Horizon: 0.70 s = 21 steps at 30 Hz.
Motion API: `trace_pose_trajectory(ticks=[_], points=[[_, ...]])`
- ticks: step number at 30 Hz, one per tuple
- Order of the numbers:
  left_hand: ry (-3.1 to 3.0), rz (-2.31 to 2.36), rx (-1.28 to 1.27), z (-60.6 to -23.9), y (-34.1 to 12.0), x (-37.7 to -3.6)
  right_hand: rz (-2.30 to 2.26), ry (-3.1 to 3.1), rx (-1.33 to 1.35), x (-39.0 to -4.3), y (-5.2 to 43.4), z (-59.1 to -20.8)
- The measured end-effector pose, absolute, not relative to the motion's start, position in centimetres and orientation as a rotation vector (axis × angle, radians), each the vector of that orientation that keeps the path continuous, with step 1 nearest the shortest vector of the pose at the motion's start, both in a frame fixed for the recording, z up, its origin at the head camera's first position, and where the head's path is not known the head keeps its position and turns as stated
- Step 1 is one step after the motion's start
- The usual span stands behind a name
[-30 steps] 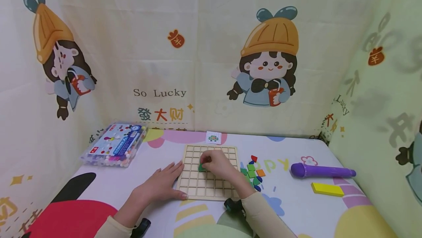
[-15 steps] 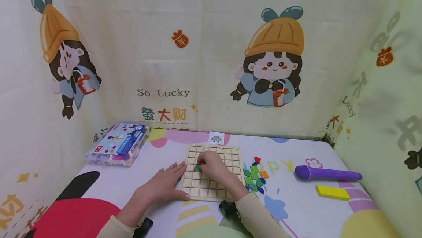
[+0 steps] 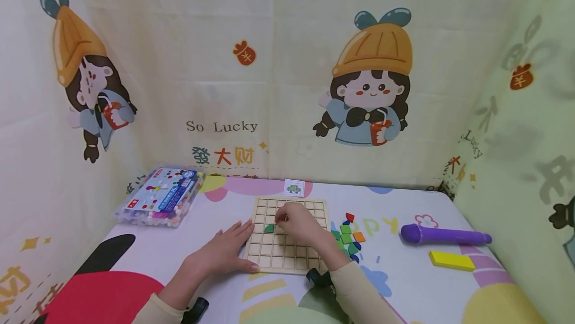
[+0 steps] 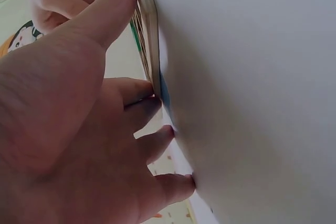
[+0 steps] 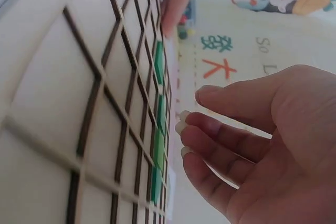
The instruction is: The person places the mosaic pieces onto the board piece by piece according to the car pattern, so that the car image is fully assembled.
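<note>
A wooden grid board (image 3: 265, 263) lies on the table in the head view. On its left part sits a green piece with one rounded corner (image 3: 268, 228). My right hand (image 3: 297, 221) hovers over the board just right of that piece. In the right wrist view the right hand (image 5: 247, 135) holds nothing, its thumb apart from its loosely bent fingers; several green pieces (image 5: 159, 148) lie in the grid cells beyond. My left hand (image 3: 220, 250) lies with spread fingers at the board's left edge. In the left wrist view its thumb (image 4: 107, 11) touches the board's rim (image 4: 151, 40).
Loose coloured pieces (image 3: 346, 238) lie right of the board. A small pattern card (image 3: 294, 187) is behind it. A clear plastic case (image 3: 159, 196) stands at back left. A purple microphone-shaped object (image 3: 444, 235) and a yellow block (image 3: 451, 260) lie to the right.
My right hand has shifted the green piece slightly left, let go of it and moved a little to the right. The left hand stays at the board's edge.
</note>
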<state>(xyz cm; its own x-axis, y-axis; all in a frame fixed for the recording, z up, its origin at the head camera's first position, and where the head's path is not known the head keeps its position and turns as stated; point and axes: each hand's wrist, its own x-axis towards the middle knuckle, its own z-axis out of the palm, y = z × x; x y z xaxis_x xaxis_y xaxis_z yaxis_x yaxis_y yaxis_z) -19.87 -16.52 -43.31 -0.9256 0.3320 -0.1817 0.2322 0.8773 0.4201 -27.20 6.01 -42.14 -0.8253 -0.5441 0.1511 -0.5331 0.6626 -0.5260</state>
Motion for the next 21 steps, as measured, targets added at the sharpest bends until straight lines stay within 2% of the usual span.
trace_pose_trajectory(ticks=[6,13,21], points=[[2.787,0.615,0.422,-43.3,-16.3,-20.1,-0.924,2.867,-0.813,-27.3,9.3,-41.6],[2.777,0.608,0.434,-43.4,-16.1,-20.4,-0.915,2.894,-0.654,-27.4,15.6,-41.4],[2.792,0.589,0.427,-43.5,-16.2,-20.3,-0.749,2.906,-0.571,-27.9,20.0,-40.9]])
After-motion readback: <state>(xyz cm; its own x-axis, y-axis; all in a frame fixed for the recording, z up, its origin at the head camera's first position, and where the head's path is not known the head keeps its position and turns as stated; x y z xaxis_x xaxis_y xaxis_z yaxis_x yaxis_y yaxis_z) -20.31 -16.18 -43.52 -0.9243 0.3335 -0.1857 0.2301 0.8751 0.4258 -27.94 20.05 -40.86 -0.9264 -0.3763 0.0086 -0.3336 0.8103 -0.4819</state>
